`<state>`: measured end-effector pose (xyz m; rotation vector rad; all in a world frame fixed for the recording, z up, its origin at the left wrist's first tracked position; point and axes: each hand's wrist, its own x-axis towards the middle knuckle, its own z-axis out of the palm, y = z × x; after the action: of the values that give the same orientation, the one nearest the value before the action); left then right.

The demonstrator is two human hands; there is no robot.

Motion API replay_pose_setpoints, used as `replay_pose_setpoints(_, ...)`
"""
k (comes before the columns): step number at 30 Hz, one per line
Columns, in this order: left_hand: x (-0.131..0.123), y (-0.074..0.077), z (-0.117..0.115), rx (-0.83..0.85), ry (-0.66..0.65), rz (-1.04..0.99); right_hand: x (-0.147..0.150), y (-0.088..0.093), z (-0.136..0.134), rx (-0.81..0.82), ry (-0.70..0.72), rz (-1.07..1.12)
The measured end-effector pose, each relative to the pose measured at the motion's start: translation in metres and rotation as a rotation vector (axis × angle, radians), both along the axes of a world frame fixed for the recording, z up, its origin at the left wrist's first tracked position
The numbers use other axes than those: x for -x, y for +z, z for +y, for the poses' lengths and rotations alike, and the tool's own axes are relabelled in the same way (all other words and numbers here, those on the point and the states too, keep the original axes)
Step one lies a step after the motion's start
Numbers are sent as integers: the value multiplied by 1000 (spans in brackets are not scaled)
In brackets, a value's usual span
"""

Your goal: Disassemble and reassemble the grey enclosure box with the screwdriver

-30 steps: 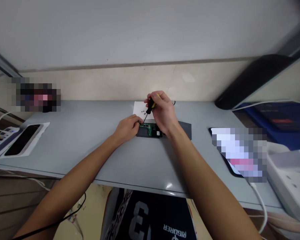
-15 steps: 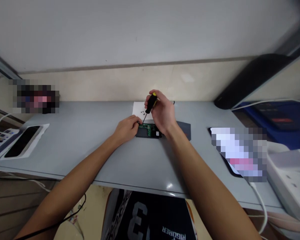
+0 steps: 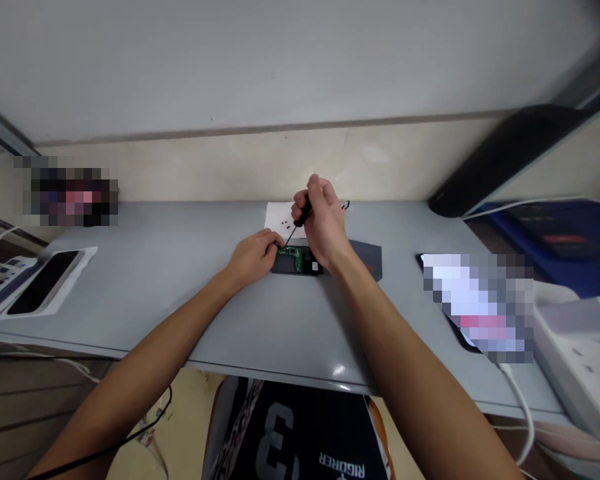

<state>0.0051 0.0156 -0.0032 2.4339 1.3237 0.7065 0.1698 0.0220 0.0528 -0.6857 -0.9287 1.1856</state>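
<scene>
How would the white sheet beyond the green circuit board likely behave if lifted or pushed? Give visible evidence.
The white sheet looks thin and flat, so it would probably bend when lifted. It is likely light and might slide over the shiny desk. The small dark pieces on it appear loose, so they could slide off if it tilted.

A grey panel (image 3: pixel 280 67) stands above a beige band (image 3: pixel 205 167), behind the grey desk (image 3: pixel 145 287) — glint of light (image 3: pixel 339 370) near its front edge — with yellowish floor (image 3: pixel 187 413) below.
</scene>
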Motion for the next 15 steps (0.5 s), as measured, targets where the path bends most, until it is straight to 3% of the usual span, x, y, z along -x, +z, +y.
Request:
replay_pose_setpoints(6,0,-1,0,-7,2,5,-6,4,-4,-56,100,-33)
replay_pose_setpoints(15,1,-1,0,-15,-4,10,3,2,-7,-45,42,-54)
